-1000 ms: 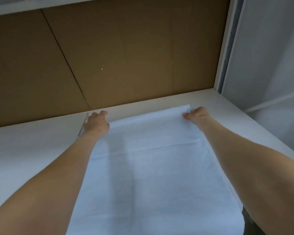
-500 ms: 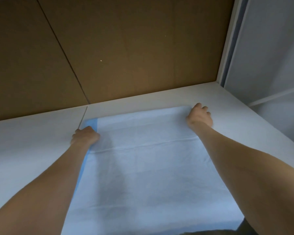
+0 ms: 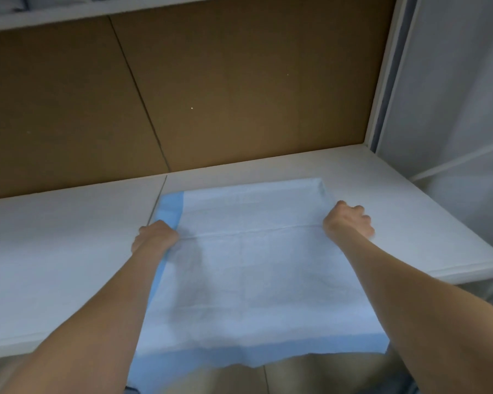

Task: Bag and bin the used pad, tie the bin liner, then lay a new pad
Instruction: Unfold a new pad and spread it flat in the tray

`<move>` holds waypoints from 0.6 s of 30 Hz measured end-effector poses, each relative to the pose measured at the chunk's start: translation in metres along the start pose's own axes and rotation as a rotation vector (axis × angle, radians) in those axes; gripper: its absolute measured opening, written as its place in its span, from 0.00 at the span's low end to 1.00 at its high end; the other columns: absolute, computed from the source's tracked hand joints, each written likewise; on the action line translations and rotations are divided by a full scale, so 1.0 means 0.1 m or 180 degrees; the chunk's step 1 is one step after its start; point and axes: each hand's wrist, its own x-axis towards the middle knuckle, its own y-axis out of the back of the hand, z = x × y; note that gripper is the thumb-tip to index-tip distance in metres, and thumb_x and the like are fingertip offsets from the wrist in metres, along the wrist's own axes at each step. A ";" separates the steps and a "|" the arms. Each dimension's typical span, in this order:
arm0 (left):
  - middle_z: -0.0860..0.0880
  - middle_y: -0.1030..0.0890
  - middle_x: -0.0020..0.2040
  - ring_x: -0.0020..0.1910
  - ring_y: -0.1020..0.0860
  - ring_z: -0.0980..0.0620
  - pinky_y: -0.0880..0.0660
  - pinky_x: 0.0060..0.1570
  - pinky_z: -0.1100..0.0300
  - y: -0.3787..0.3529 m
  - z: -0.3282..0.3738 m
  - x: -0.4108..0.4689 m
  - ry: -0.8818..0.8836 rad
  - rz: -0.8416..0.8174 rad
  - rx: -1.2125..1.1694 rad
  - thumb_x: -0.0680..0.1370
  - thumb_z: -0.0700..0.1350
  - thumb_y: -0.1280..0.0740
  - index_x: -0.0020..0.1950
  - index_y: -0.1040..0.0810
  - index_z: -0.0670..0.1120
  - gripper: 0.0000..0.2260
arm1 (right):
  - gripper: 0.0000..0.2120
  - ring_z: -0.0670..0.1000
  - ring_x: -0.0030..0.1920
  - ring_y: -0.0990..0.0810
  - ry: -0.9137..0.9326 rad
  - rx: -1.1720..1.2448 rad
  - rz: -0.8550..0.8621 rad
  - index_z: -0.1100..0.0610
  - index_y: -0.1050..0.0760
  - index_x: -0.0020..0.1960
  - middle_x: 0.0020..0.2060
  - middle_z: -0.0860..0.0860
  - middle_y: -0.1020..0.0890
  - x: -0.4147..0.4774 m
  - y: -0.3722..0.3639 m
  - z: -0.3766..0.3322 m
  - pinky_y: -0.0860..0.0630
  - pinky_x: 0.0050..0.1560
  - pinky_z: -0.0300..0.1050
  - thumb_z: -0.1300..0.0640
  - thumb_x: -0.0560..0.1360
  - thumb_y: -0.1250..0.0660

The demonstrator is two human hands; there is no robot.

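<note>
- The left hand has slid nearer along the left edge of the new pad, baring its blue border; its fingers are hidden, so I cannot tell their grip.
- The pad now lies flat on the white tabletop, its near edge overhanging.
- The right hand, fingers curled round the right edge, has drawn nearer too; laying looks nearly done.

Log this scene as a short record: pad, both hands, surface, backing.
pad: white rectangular absorbent pad with blue border, spread flat, near edge hanging past the shelf front
left hand: fingers curled at the pad's left blue edge; grip hidden
right hand: fingers curled at the pad's right edge; grip unclear
surface: white shelf under the pad
backing: brown board panel behind
</note>
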 end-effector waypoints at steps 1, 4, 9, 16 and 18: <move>0.39 0.28 0.64 0.62 0.28 0.39 0.27 0.58 0.50 0.01 -0.01 -0.01 -0.0035 0.0015 -0.0124 0.75 0.45 0.38 0.62 0.28 0.41 0.17 | 0.18 0.60 0.64 0.34 0.0015 0.0058 0.0002 0.56 0.32 0.67 0.63 0.57 0.32 0.00 0.00 0.00 0.32 0.61 0.54 0.58 0.77 0.43; 0.38 0.24 0.60 0.58 0.24 0.39 0.26 0.54 0.53 0.04 0.01 0.00 -0.0202 0.0076 -0.0466 0.75 0.43 0.37 0.58 0.26 0.38 0.14 | 0.17 0.61 0.64 0.35 0.0165 0.0146 0.0044 0.59 0.30 0.66 0.63 0.58 0.33 0.03 0.01 -0.04 0.32 0.62 0.54 0.61 0.78 0.43; 0.39 0.23 0.53 0.54 0.23 0.39 0.26 0.48 0.54 0.04 0.20 0.11 -0.0332 0.0100 -0.0805 0.76 0.41 0.37 0.53 0.25 0.36 0.10 | 0.18 0.61 0.65 0.34 0.0390 0.0156 0.0067 0.60 0.30 0.66 0.64 0.58 0.31 0.19 0.02 -0.16 0.32 0.63 0.53 0.62 0.77 0.43; 0.46 0.33 0.33 0.35 0.32 0.47 0.40 0.29 0.58 -0.02 0.50 0.39 -0.0549 0.0185 -0.1088 0.75 0.38 0.39 0.33 0.36 0.42 0.11 | 0.19 0.61 0.65 0.34 0.0545 0.0034 0.0165 0.61 0.31 0.67 0.64 0.59 0.30 0.53 0.00 -0.31 0.32 0.64 0.53 0.62 0.77 0.43; 0.46 0.33 0.32 0.33 0.32 0.47 0.40 0.29 0.58 -0.03 0.57 0.43 -0.0574 0.0212 -0.1070 0.75 0.38 0.39 0.32 0.36 0.42 0.12 | 0.19 0.60 0.65 0.34 0.0570 -0.0012 0.0211 0.60 0.31 0.67 0.65 0.59 0.30 0.59 0.00 -0.33 0.32 0.64 0.53 0.62 0.76 0.43</move>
